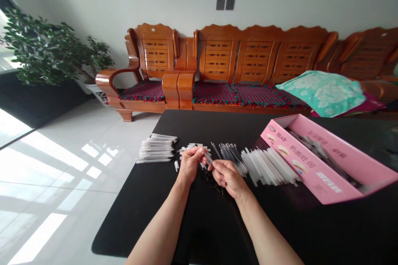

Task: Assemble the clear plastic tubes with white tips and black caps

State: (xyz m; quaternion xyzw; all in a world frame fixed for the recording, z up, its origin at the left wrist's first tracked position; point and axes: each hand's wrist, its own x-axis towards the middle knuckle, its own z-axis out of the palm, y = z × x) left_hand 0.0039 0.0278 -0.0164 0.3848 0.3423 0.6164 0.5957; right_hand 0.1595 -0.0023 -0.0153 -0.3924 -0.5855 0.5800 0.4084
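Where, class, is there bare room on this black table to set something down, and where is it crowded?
Bare black tabletop spreads in front of the left hand and right hand, and another strip runs behind the white tubes. Crowded: the middle band, from those tubes through thin black rods and clear tubes to the pink box.

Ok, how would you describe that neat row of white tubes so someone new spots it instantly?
On the black table, look left of the person's left hand. The white plastic tubes lie parallel in one tidy row, unlike the scattered short white pieces and the jumbled clear tubes further right.
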